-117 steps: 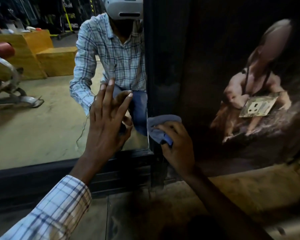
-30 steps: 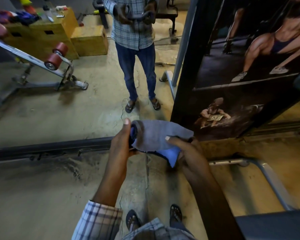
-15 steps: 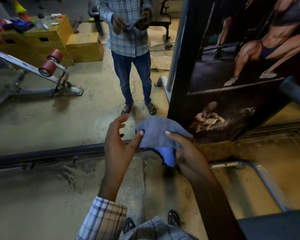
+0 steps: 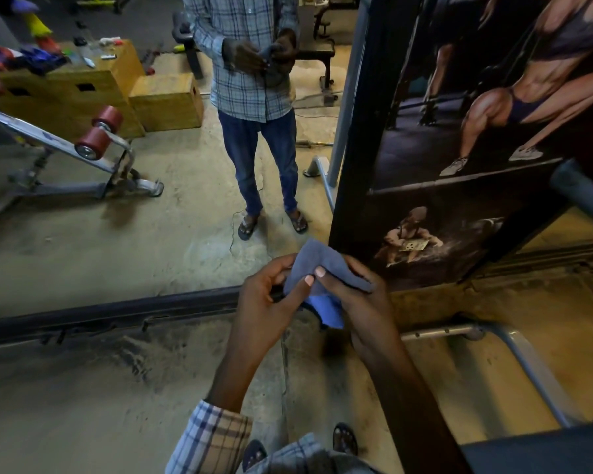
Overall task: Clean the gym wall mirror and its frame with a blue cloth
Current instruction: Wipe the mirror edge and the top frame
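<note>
Left hand (image 4: 264,302) and right hand (image 4: 360,302) meet, thumb tips together, pinching the cloth (image 4: 322,258).

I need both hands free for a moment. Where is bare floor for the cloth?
The floor between the mirror's bottom frame and your feet, out to the left, is bare. On the right a metal tube crowds it.

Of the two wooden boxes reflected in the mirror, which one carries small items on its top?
The larger wooden box, on the left: coloured clutter lies on its top. The smaller wooden box to its right stands lower.
</note>
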Demonstrator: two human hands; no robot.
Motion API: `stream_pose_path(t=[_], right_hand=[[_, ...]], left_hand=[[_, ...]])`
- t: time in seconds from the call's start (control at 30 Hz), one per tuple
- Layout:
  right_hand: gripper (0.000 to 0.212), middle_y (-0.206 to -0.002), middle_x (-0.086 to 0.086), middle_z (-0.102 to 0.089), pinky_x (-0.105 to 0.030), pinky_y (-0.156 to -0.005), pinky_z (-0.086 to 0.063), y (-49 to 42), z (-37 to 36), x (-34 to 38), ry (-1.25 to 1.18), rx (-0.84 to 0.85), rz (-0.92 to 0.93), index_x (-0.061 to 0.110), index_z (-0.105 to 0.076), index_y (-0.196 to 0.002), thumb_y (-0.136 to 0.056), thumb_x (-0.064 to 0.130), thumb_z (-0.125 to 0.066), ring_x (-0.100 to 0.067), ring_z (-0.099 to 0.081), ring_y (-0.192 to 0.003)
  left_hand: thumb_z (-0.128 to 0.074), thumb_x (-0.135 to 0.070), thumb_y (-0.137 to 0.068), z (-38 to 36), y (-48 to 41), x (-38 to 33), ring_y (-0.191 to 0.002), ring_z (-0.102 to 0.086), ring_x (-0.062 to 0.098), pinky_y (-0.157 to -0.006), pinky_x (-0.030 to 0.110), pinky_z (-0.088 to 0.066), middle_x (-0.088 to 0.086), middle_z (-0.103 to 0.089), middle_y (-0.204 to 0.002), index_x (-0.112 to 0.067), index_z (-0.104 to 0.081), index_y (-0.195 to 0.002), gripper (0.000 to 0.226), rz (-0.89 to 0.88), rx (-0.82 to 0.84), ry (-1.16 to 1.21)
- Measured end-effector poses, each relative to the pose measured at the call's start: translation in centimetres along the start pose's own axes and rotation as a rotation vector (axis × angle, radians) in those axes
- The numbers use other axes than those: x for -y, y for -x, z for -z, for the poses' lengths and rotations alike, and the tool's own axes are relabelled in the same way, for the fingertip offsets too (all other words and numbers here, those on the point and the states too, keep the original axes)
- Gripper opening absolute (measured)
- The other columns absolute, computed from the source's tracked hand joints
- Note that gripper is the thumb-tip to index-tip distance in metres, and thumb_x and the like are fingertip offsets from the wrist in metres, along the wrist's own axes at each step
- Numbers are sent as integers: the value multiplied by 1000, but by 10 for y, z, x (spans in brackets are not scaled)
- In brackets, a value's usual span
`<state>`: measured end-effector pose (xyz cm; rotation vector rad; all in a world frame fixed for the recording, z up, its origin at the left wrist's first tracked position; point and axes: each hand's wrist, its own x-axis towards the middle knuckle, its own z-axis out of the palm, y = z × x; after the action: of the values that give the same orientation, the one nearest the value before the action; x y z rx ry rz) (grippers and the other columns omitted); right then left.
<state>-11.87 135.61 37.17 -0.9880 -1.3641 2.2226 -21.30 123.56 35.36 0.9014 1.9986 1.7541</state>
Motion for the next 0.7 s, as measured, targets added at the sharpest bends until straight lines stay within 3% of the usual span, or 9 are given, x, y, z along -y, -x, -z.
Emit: stream_pose_path(t=[0.03, 0.1, 0.23, 0.33, 0.43, 0.57, 0.7], right_hand=[[60, -114, -25, -72, -51, -86, -50, -5, 5, -3, 27, -4, 62, -4, -61, -130, -78, 14, -83, -38, -69, -106], [71, -117, -20, -74, -51, -90, -52, -10, 8, -6, -2, 14, 17, -2, -58, -135, -75, 23, -85, -35, -70, -109], [76, -123, -19, -72, -51, -98, -52, -10, 12, -12, -57, 173, -100, -6, -56, -137, -77, 31, -85, -35, -69, -115], [63, -121, -20, -73, -45, -95, -55, -9, 8, -11, -50, 182, -72, -11, -58, -129, -83, 26, -80, -31, -71, -111], [35, -115, -19, -75, -45, -96, -56, -9, -1, -10, -27, 140, -34, -7, -65, -115, -92, 18, -74, -30, -72, -109], [16, -107, -18, -76, -42, -93, -59, -13, -15, 2, -75, 90, 37, 0, -68, -108, -95, 9, -69, -27, -73, -102], [8, -95, -3, -79, -30, -79, -62, -20, -27, 30, -100, 67, 168, 12, -69, -103, -95, 12, -69, -16, -76, -91]], left_hand=[[-67, -15, -98, 0, 0, 1, -89, -76, 15, -73, 26, -60, 2, -79, -101, -18, -67, -127, 29, 7, -12, 17], [-65, -13, -100, 2, -1, 2, -85, -76, 20, -71, 30, -62, 7, -78, -97, -13, -66, -128, 28, 23, -27, 72], [-69, -19, -99, 6, -4, 6, -96, -76, 22, -82, 41, -63, 5, -78, -106, -11, -69, -126, 29, 60, -94, 104], [-71, -15, -96, 12, -7, 8, -94, -75, 17, -77, 35, -63, 0, -78, -105, -13, -72, -123, 27, 63, -144, 52], [-71, -10, -96, 20, -13, 6, -94, -75, 13, -74, 23, -60, -4, -78, -104, -14, -72, -121, 25, 37, -132, 51], [-71, -14, -97, 34, -28, -1, -96, -73, 14, -81, 31, -63, -4, -76, -106, -18, -70, -124, 27, -32, -88, -2], [-74, -20, -94, 54, -54, -22, -101, -70, 11, -87, 28, -59, -9, -72, -112, -27, -67, -128, 35, -136, -43, -81]])
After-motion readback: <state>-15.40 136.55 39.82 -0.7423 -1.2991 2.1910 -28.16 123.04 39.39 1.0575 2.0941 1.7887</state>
